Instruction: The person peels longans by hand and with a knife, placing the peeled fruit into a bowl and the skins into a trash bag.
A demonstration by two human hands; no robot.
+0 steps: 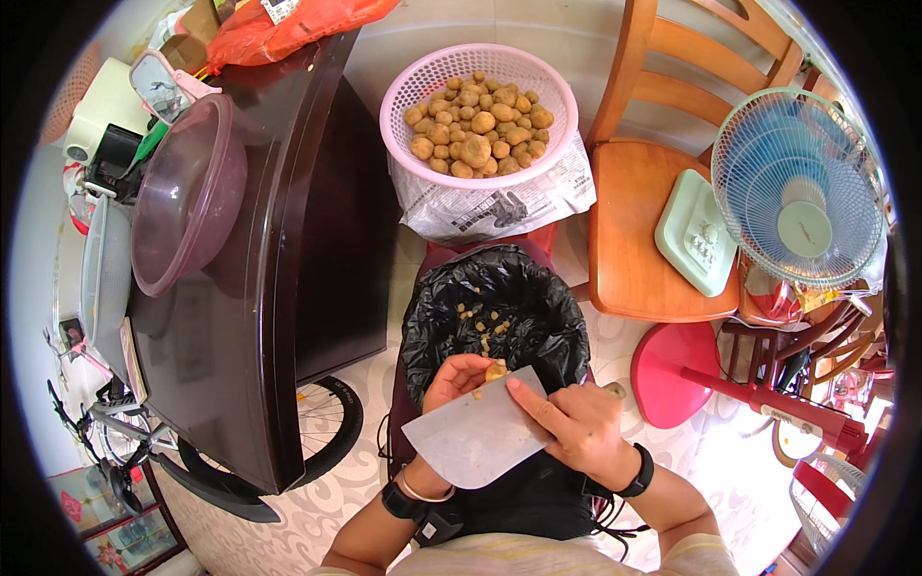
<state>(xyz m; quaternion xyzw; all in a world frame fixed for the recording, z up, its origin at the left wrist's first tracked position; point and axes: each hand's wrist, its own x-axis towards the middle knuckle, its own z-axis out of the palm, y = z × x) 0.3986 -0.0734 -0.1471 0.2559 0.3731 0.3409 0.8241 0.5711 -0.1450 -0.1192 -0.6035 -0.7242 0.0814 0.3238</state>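
A wide metal cleaver [475,432] lies across the view, gripped by my right hand [587,428] with the index finger stretched along the blade. My left hand [454,385] pinches a small potato [495,371] against the blade's far corner; the blade covers part of that hand. Both hands are over the near rim of a bin lined with a black plastic bag [432,309]. Inside the bag, bits of potato peel [484,327] are scattered. Beyond it, a pink perforated basket [392,137] holds many small unpeeled potatoes [475,129].
Newspaper [497,209] lies beneath the basket. On the left stands a dark wooden table [216,360] bearing a purple plastic basin [191,201]. To the right are a wooden chair [627,230], an electric fan [803,227] and its red base [673,374]. A bicycle wheel [349,425] shows under the table.
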